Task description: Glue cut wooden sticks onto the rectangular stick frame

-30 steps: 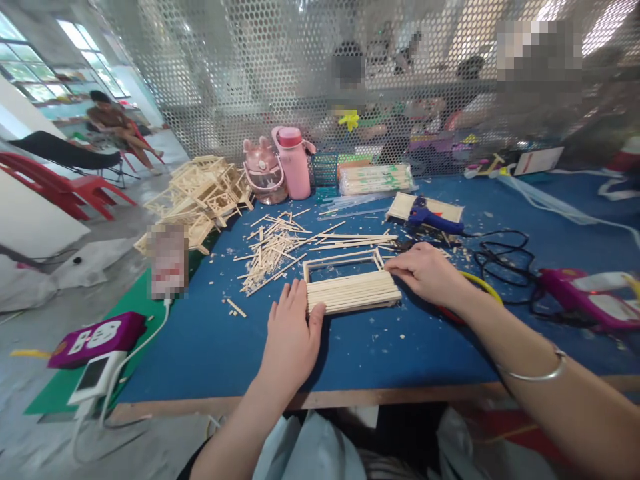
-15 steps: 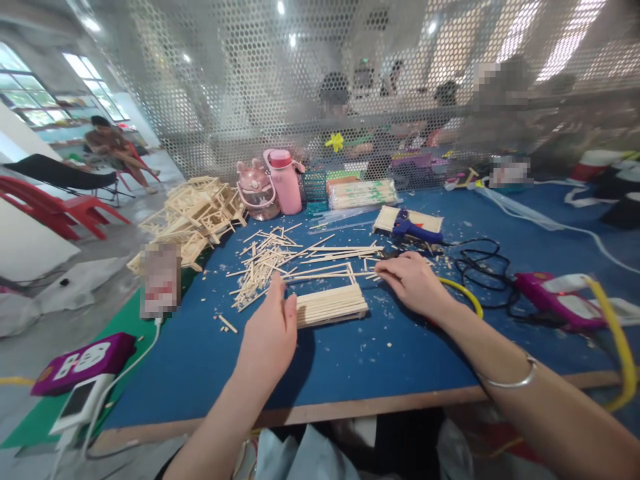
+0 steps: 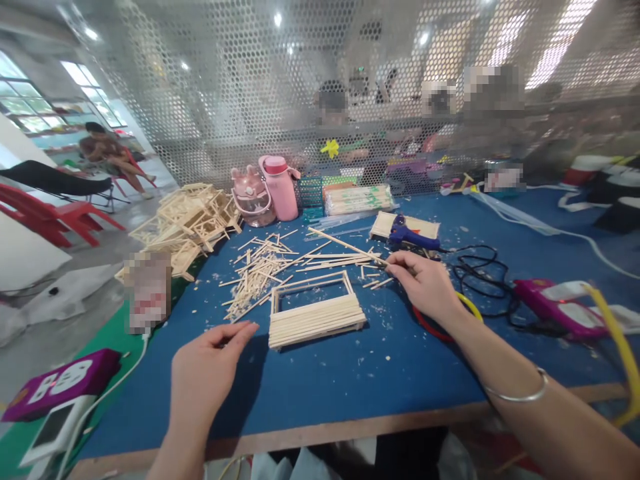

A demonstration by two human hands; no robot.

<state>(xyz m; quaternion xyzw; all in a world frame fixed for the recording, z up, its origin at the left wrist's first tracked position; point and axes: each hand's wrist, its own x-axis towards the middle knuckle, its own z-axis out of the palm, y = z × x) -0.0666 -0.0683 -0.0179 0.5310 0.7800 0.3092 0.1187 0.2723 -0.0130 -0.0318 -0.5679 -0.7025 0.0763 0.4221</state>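
Observation:
My right hand is closed in a pinch on one end of a thin wooden stick, which slants up and left above the loose sticks. My left hand is closed, thumb and fingertips pressed together, left of a small stick-built frame and apart from it. Whatever those fingertips hold, if anything, is too small to make out. The frame lies on the blue table, its near side covered with sticks laid side by side, its far part an open rectangle. A pile of short sticks lies behind it.
A blue glue gun rests by a stick panel, its black cord coiled to the right. Finished stick frames are heaped back left. A pink bottle and bagged sticks stand before a perforated metal screen.
My left hand has moved away from the frame, left and toward me. The stick in my right hand now tilts up and away, its far end raised behind the frame.

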